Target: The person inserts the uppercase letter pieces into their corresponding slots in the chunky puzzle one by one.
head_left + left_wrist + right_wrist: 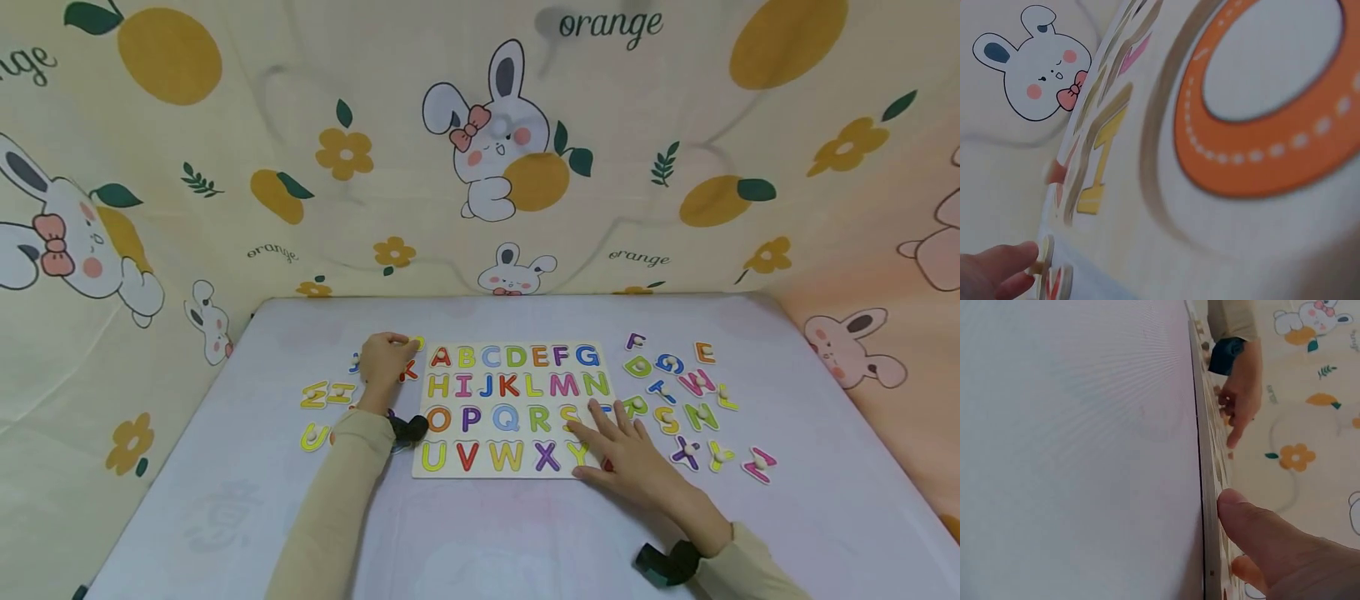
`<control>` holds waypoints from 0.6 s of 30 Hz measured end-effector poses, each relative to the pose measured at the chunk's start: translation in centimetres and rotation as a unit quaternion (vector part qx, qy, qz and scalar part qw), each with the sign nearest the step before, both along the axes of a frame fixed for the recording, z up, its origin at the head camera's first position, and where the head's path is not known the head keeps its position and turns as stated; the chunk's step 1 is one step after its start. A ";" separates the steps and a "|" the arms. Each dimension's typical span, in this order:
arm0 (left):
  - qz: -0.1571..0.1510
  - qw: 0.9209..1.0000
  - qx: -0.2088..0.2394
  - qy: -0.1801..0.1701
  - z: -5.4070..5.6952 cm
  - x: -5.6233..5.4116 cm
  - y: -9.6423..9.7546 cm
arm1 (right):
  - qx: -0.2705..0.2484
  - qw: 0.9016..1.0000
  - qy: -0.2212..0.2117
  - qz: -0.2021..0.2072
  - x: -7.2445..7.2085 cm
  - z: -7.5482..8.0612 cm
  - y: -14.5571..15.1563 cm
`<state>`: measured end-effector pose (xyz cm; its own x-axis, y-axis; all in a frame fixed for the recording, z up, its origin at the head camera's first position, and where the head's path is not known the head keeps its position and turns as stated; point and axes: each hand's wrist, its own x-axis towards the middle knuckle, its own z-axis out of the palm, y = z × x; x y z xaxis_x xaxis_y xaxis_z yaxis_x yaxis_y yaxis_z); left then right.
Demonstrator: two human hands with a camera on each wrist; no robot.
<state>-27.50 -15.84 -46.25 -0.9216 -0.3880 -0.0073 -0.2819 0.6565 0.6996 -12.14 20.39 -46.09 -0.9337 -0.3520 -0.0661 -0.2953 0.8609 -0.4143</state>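
Note:
My left hand (384, 360) reaches past the upper left corner of the alphabet board (480, 477). Its thumb and fingertip pinch the small knob of a yellow letter piece (419, 342), mostly covered by the fingers. In the left wrist view the fingers (1013, 259) meet at that knob, and a red letter piece (1059, 284) lies close beside. My right hand (633, 458) rests with spread fingers on the board's lower right corner, over the S and Y. Its thumb (1254, 519) presses at the board's edge in the right wrist view. A knobbed red A (441, 357) sits in the board's top row.
Loose letters lie on both sides of the board. To the left are a red K (408, 371), a yellow U (312, 437) and several others. On the right are a purple F (635, 341), a blue G (669, 363), a pink Z (759, 465) and more. A printed curtain hangs behind.

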 end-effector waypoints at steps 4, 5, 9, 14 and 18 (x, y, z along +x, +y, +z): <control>0.011 1.000 -0.010 -0.002 -0.1 -0.1 0.2 | 0.000 1.000 0.004 -0.004 0.1 0.0 0.0; 0.014 1.000 -0.009 -0.004 -0.1 -0.1 0.3 | -0.001 1.000 0.004 -0.004 0.1 0.0 0.0; 0.021 1.000 -0.005 -0.010 -0.1 -0.1 0.3 | -0.001 1.000 0.007 -0.002 0.2 0.0 0.0; 0.017 1.000 -0.008 0.006 -0.2 -0.2 0.4 | 0.000 1.000 0.010 -0.003 0.3 0.1 0.0; 0.002 0.999 -0.013 0.031 -0.2 -0.2 0.4 | -0.003 1.000 0.008 -0.007 0.3 0.0 0.1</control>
